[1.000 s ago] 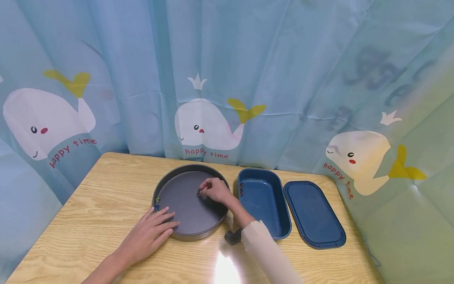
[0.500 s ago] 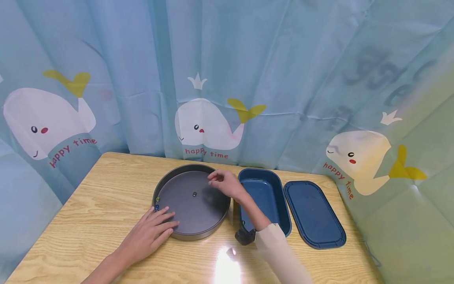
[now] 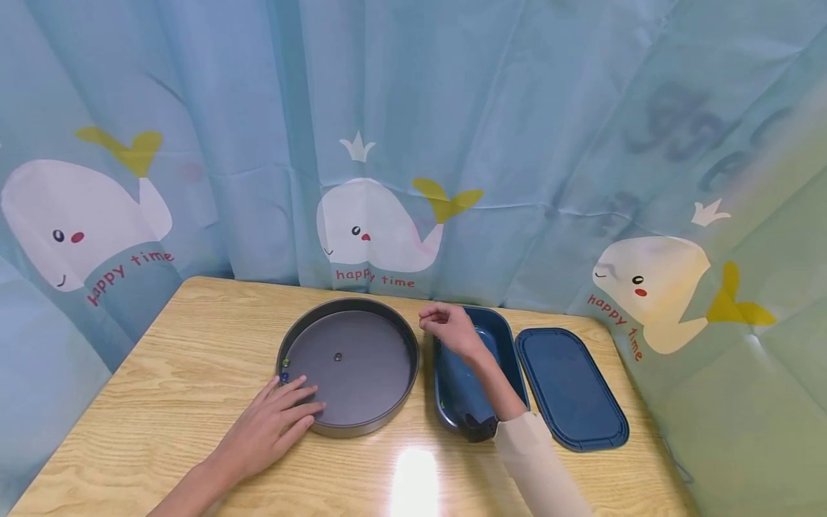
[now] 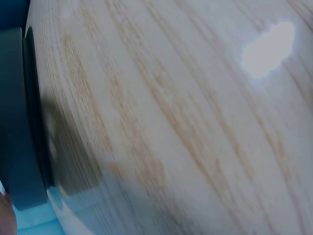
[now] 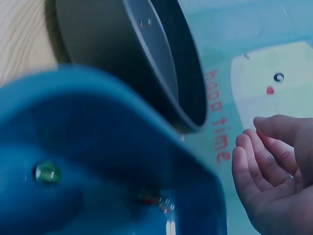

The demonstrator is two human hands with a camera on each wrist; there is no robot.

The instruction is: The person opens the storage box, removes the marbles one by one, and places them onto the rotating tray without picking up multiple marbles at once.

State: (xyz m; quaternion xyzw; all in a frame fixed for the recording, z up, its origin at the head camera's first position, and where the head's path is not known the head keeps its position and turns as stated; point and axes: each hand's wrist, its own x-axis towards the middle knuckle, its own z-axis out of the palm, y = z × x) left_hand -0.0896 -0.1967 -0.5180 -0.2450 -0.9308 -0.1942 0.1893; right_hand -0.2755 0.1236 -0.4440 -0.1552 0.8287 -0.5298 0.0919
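Note:
In the head view a round dark grey pan [image 3: 362, 388] stands on the table. Inside it a clear dark marble [image 3: 338, 357] lies near the middle, with a green marble [image 3: 286, 362] and a blue marble [image 3: 285, 377] against the left wall. My left hand [image 3: 271, 427] rests over the pan's near-left rim, fingers spread. My right hand [image 3: 452, 329], loosely curled and holding nothing visible, hovers over the left edge of a blue rectangular box [image 3: 523, 388]. Within that box, the right wrist view shows a green marble [image 5: 48, 173] and blurred reddish marbles [image 5: 150, 197].
A blue lid [image 3: 573, 388] lies flat to the right of the box. The wooden table [image 3: 161, 373] extends left of the pan and along the front. Behind it hangs a blue curtain [image 3: 258, 215] printed with whales.
My right hand has let go of the clear dark marble and moved right, from the pan to over the box. The marble has rolled left in the pan. My left hand stays put.

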